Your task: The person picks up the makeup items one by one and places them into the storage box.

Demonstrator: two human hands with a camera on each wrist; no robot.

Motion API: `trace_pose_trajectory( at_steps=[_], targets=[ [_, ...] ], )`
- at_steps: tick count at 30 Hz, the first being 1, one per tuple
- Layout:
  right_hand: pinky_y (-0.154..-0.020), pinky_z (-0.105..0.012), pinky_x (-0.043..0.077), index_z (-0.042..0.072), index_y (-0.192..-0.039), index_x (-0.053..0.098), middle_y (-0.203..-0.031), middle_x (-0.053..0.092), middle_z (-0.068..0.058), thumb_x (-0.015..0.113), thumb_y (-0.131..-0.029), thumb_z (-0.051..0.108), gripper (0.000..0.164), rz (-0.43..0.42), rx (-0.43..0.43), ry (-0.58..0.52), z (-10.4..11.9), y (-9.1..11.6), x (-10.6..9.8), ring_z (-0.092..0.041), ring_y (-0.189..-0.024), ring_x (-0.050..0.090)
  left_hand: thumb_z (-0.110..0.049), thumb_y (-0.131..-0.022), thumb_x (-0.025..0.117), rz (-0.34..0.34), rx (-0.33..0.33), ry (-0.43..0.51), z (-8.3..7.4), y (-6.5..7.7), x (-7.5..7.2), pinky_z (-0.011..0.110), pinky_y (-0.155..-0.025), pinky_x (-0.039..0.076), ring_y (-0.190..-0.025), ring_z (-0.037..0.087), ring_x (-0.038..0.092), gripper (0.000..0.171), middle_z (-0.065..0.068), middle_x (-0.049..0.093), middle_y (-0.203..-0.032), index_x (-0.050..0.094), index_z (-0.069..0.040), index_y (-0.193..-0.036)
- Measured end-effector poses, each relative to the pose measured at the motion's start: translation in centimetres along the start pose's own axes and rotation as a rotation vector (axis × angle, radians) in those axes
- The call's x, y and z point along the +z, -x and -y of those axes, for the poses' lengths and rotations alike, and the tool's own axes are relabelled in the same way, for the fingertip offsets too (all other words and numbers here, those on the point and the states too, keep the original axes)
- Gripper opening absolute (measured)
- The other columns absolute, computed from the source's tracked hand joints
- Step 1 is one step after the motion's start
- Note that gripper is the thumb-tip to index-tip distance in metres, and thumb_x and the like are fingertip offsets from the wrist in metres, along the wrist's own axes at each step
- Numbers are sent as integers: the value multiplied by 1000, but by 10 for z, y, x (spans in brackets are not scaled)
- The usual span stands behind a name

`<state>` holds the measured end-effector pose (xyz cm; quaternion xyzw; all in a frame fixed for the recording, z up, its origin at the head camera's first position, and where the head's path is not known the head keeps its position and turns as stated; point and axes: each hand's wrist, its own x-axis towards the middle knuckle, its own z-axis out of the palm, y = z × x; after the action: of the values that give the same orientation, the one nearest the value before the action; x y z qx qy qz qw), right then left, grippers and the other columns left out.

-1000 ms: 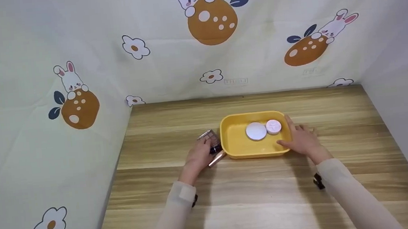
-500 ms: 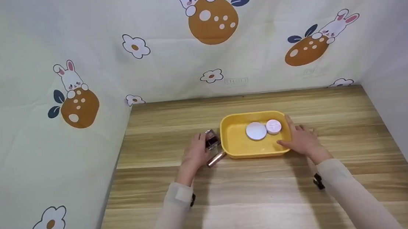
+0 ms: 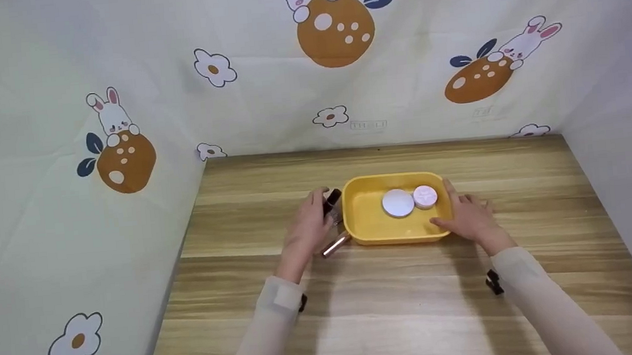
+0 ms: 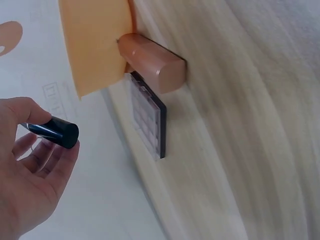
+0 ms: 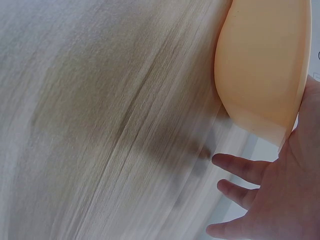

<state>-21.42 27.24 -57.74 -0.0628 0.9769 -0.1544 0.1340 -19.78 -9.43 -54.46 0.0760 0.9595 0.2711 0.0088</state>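
Note:
In the head view my left hand [image 3: 307,224] is just left of a yellow plastic box [image 3: 381,239]. Thumb and fingers pinch a black cylindrical cosmetic tube [image 4: 59,132], raised off the table. Below that hand lie a clear-lidded makeup palette [image 4: 147,115] and a rose-gold lipstick tube [image 4: 155,62], both close against the box. My right hand [image 3: 471,218] rests at the box's right end, thumb over the rim. Its other visible fingers [image 5: 240,167] are spread and straight outside the wall. Inside the box sit a round white compact [image 3: 398,203] and a smaller pink round jar [image 3: 424,196].
The wood-grain table [image 3: 396,308] extends around the box on every side. A pale cloth [image 3: 263,102] printed with rabbits and flowers hangs behind the table and along both sides.
The left hand has lifted the black tube off the palette, turned it and brought it up to the box's left rim. The right hand and box stay in place.

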Motion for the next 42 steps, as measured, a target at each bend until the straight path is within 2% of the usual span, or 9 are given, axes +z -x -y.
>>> trace_pose_trajectory(
  at_steps=[5, 12, 19, 24, 28, 31, 36, 42],
  targets=[
    [-108, -83, 8, 12, -160, -4, -147, 40, -38, 59, -90, 60, 106, 1, 1, -13, 1, -2, -1, -62, -138, 30, -17, -95, 60, -40, 45, 5, -11, -4, -4, 47, -109, 47, -130, 31, 54, 62, 12, 53, -143, 36, -20, -152],
    [-108, -83, 9, 11, -160, -5, -148, 40, -37, 59, -90, 60, 106, 6, 0, 4, 1, -5, -3, -62, -138, 29, -14, -95, 59, -77, 125, 31, -23, -10, -1, 47, -110, 47, -128, 32, 55, 56, 13, 56, -138, 40, -17, -148],
    [-108, -83, 8, 11, -160, -4, -148, 39, -38, 58, -91, 60, 105, -1, 1, -1, 0, -5, -5, -61, -139, 28, -16, -94, 59, -44, 126, 25, -42, -16, 5, 45, -106, 50, -129, 29, 57, 65, 12, 54, -142, 32, -19, -153],
    [-107, -84, 9, 10, -160, -5, -147, 39, -39, 58, -91, 60, 106, 1, -5, -7, 0, -3, -4, -62, -138, 28, -16, -93, 61, -31, 134, 7, -56, -19, 15, 43, -93, 57, -117, 29, 64, 68, 10, 57, -140, 31, -23, -153],
    [-107, -84, 9, 11, -160, -6, -148, 39, -39, 57, -91, 62, 106, 8, -2, -2, 0, 0, -1, -63, -138, 28, -15, -92, 60, 11, 134, 40, -66, -18, 26, 42, -85, 59, -108, 30, 67, 68, 11, 57, -140, 31, -23, -153],
    [-107, -85, 9, 11, -160, -6, -148, 38, -38, 57, -91, 62, 106, 13, -2, -3, 0, 1, -1, -63, -139, 27, -14, -91, 61, 52, 121, 70, -73, -18, 34, 42, -86, 59, -106, 30, 67, 68, 12, 57, -139, 32, -23, -152],
    [-106, -85, 9, 11, -160, -6, -148, 38, -38, 57, -91, 62, 106, 8, -6, -2, 0, 1, -1, -63, -138, 28, -14, -90, 63, 98, 109, 85, -81, -20, 49, 40, -96, 56, -116, 28, 64, 70, 10, 59, -139, 33, -23, -152],
    [-106, -84, 13, 10, -160, -4, -147, 40, -38, 58, -91, 60, 105, 12, -6, 10, 2, 1, -1, -62, -138, 30, -15, -88, 68, 158, 78, 107, -90, -23, 67, 37, -93, 56, -110, 25, 66, 68, 10, 64, -132, 36, -23, -149]
  ],
)
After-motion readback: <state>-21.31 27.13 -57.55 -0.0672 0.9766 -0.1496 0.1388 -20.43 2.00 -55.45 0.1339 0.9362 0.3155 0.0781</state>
